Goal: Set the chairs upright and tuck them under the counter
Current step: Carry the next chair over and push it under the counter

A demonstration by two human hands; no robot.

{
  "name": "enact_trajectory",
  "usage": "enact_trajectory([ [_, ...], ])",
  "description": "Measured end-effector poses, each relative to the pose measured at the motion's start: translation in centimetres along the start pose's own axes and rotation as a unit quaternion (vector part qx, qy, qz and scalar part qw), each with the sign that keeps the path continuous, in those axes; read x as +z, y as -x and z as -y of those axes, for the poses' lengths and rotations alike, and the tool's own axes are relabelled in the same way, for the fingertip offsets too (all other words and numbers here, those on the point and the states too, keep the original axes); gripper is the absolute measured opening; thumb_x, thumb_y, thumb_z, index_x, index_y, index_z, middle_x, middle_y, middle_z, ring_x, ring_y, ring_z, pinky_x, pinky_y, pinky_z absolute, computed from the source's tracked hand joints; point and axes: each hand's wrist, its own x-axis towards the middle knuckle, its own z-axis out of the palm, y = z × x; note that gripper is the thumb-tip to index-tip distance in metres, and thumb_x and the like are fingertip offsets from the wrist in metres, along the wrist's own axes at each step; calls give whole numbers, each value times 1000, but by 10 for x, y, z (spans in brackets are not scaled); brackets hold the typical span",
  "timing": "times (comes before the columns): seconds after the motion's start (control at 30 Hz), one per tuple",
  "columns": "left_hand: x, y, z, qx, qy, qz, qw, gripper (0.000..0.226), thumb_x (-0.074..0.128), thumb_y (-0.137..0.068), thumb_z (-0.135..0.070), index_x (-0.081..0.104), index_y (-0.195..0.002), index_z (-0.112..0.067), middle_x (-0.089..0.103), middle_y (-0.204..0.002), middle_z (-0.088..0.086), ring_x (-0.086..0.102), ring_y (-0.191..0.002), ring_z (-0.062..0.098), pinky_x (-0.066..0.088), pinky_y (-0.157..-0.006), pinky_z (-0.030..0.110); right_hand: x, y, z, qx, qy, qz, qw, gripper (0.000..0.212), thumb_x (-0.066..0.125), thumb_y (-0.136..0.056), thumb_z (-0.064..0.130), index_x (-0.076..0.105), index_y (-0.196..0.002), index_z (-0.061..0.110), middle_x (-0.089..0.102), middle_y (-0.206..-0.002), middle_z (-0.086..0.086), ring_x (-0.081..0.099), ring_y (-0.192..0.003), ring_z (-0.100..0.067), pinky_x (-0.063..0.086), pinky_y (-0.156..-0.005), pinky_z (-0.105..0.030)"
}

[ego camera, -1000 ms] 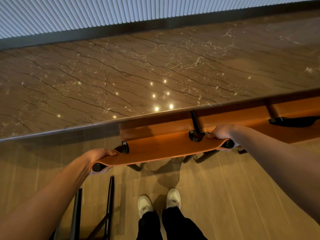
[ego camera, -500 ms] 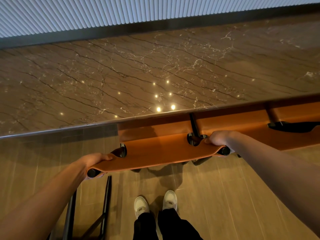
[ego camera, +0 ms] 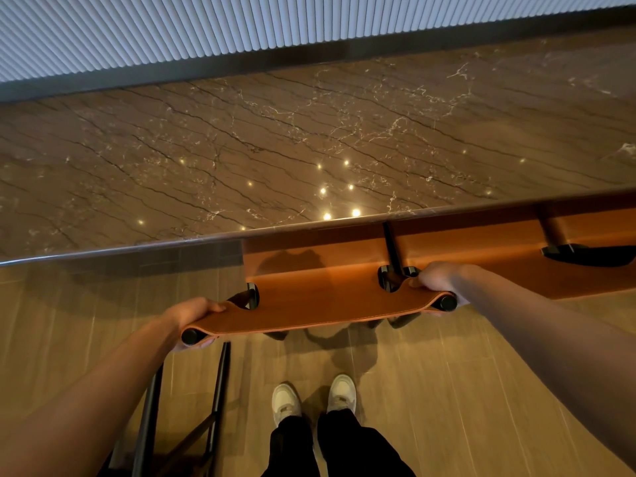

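Observation:
An upright chair with an orange leather back and black frame stands in front of me, its seat partly under the brown marble counter. My left hand grips the left end of the backrest top. My right hand grips the right end. A second orange chair sits tucked under the counter to the right. A third chair's black frame lies low at the lower left beside my left arm.
The counter's front edge runs across the view, rising to the right. A ribbed white wall panel stands behind the counter. My feet in white shoes stand on the wood-look tile floor.
The chair in my hands has slid a little forward, further under the counter edge. Both hands keep their grip on the backrest.

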Motion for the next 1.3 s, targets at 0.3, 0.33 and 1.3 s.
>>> enact_trajectory([
  [0.3,2,22,-12,-57,-132,-2,990,37,54,-104,-32,61,-112,3,66,-81,16,61,-60,20,55,-49,25,-8,14,8,-9,56,13,998,16,50,-104,14,57,-113,4,69,-106,-28,74,-76,-38,60,-54,-36],
  [0.33,3,23,-12,-55,-135,-6,989,35,54,-104,-31,61,-110,3,66,-80,15,60,-59,19,54,-48,25,-8,15,8,-7,56,14,998,16,50,-104,14,58,-113,3,69,-104,-27,74,-73,-37,60,-55,-36],
  [1.3,12,33,-19,-51,-221,-15,974,56,53,-98,-56,60,-100,-1,64,-73,14,60,-58,23,54,-57,33,-22,32,5,-65,114,-43,990,38,58,-102,36,60,-123,5,69,-115,-19,74,-94,-33,63,-77,-41],
])
